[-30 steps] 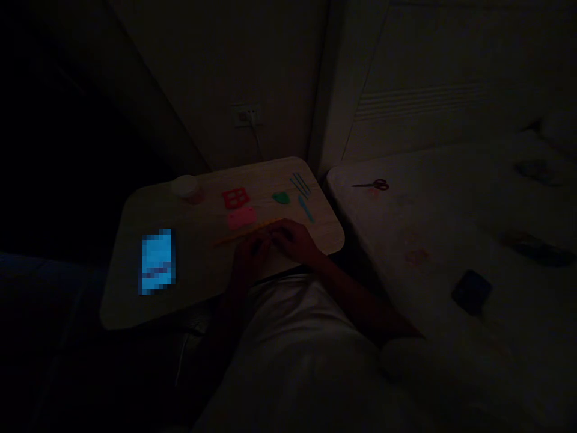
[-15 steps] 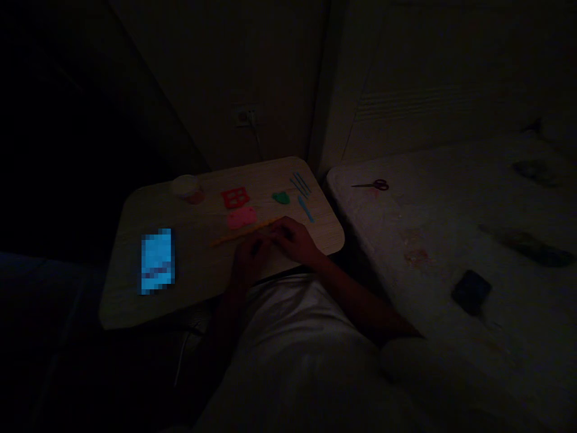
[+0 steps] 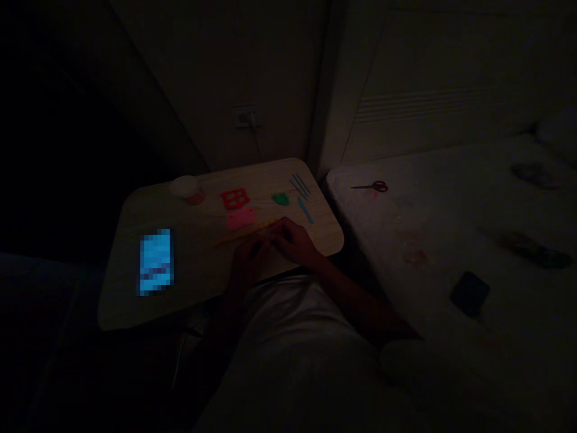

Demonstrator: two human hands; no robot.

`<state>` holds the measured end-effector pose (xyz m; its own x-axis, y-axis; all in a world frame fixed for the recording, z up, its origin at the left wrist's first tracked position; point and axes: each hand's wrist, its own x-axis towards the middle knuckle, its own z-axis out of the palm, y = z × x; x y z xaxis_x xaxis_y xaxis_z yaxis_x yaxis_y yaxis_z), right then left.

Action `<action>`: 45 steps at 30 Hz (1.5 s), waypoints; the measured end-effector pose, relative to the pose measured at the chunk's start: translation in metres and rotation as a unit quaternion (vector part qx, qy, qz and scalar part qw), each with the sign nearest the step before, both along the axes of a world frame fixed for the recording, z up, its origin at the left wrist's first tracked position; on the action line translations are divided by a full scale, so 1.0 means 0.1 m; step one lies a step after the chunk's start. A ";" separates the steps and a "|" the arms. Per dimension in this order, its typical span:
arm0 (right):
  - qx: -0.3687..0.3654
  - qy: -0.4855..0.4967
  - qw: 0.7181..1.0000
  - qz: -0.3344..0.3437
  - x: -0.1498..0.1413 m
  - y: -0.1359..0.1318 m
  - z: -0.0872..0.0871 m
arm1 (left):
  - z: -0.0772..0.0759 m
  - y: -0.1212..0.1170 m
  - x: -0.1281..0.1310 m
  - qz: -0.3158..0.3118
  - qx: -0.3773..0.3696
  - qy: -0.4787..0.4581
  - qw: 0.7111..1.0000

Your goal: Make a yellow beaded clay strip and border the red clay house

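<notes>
In the dim light, my left hand (image 3: 247, 257) and my right hand (image 3: 295, 242) meet over the near side of the small table (image 3: 189, 294). The fingers of both are curled and pinched together; whatever they hold is too dark and small to make out. Just beyond them lies a long thin orange-yellow strip (image 3: 234, 236), its right end partly behind my right hand. Past the strip are a pink flat piece (image 3: 241, 218), a red frame with square openings (image 3: 235, 198) and a green piece (image 3: 280, 199). A blue plastic knife (image 3: 305, 210) rests beyond my right hand.
Several thin blue sticks (image 3: 300, 186) lie at the table's far right. A round tub (image 3: 187, 190) stands at the far left, with a lit, blurred-out screen (image 3: 155, 263) nearer. Scissors (image 3: 370, 187) and a dark square object (image 3: 470, 293) lie on the pale bed (image 3: 383, 216).
My hands stay nearly in place with their fingers still together. The view shifts very slightly, and the things on the table keep their places.
</notes>
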<state>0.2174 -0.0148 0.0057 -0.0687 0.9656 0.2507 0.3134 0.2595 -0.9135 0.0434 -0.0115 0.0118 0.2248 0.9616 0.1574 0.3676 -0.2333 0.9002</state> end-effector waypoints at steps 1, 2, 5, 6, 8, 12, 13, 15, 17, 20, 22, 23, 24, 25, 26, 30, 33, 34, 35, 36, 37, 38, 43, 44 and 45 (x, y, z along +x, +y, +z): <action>0.000 -0.001 1.000 0.001 0.00 0.00 0.00 | 0.00 0.00 0.00 0.000 0.000 0.000 1.000; 0.001 0.000 1.000 0.002 0.00 0.00 -0.01 | 0.00 0.00 0.00 0.002 0.000 -0.002 1.000; 0.006 0.005 1.000 0.001 0.00 0.01 -0.01 | 0.00 0.01 0.00 0.002 0.005 -0.003 1.000; 0.008 0.006 1.000 0.000 0.00 0.01 -0.01 | 0.01 0.01 0.00 0.002 0.008 -0.005 1.000; 0.007 0.007 1.000 0.001 0.00 0.01 -0.01 | 0.01 0.01 0.00 -0.001 0.013 -0.009 1.000; 0.006 0.004 1.000 0.003 0.00 0.00 0.00 | 0.03 0.00 0.00 -0.002 0.016 0.003 1.000; 0.008 0.000 1.000 0.002 0.00 0.00 0.00 | 0.03 0.00 0.00 -0.001 0.018 0.003 1.000; 0.008 -0.005 1.000 0.001 0.00 0.00 0.00 | 0.02 0.00 0.00 -0.004 0.019 0.000 1.000; 0.006 -0.005 1.000 0.001 0.00 0.00 0.00 | 0.00 0.01 0.00 -0.005 0.021 -0.002 1.000; 0.008 -0.003 1.000 0.006 0.00 0.01 0.00 | -0.04 0.01 -0.01 -0.002 0.023 0.001 1.000; 0.011 -0.005 1.000 0.008 0.00 0.01 0.00 | -0.07 0.02 -0.01 -0.003 0.023 -0.001 1.000; 0.010 -0.007 1.000 0.008 0.00 0.01 0.00 | -0.08 0.02 -0.01 -0.005 0.021 -0.002 1.000; 0.009 -0.008 1.000 0.009 0.00 0.01 0.00 | -0.08 0.02 -0.02 -0.007 0.019 -0.001 1.000; 0.008 -0.010 1.000 0.008 0.00 0.01 -0.01 | -0.08 0.02 -0.02 -0.007 0.017 0.000 1.000; 0.007 -0.011 1.000 0.008 0.00 0.01 -0.01 | -0.09 0.02 -0.02 -0.007 0.014 0.002 1.000; 0.012 -0.018 1.000 0.011 0.00 0.01 -0.02 | -0.08 0.02 -0.02 -0.001 0.008 0.005 1.000; 0.014 -0.030 0.999 0.014 0.01 0.01 -0.01 | -0.05 0.01 -0.01 0.000 0.009 0.000 1.000; 0.016 -0.033 0.999 0.015 0.01 0.00 -0.01 | -0.04 0.01 0.00 0.000 0.008 -0.001 1.000; 0.017 -0.035 0.999 0.015 0.01 0.00 0.00 | -0.03 0.00 0.01 0.001 0.010 -0.002 1.000; 0.020 -0.036 0.999 0.017 0.02 0.00 0.01 | -0.01 0.00 0.01 0.005 0.011 -0.002 1.000; 0.022 -0.037 0.999 0.017 0.02 0.00 0.01 | 0.00 -0.01 0.02 0.003 0.008 -0.003 1.000; 0.023 -0.038 0.999 0.018 0.02 0.00 0.02 | 0.02 -0.01 0.03 0.002 0.006 -0.005 1.000; 0.010 -0.044 0.999 0.015 0.02 -0.01 0.04 | 0.02 -0.01 0.04 -0.006 -0.002 -0.013 1.000; 0.011 -0.047 0.999 0.013 0.02 -0.01 0.03 | 0.02 -0.01 0.04 -0.006 -0.001 -0.015 1.000; 0.013 -0.049 0.999 0.012 0.02 -0.01 0.03 | 0.02 -0.01 0.03 -0.006 0.000 -0.015 1.000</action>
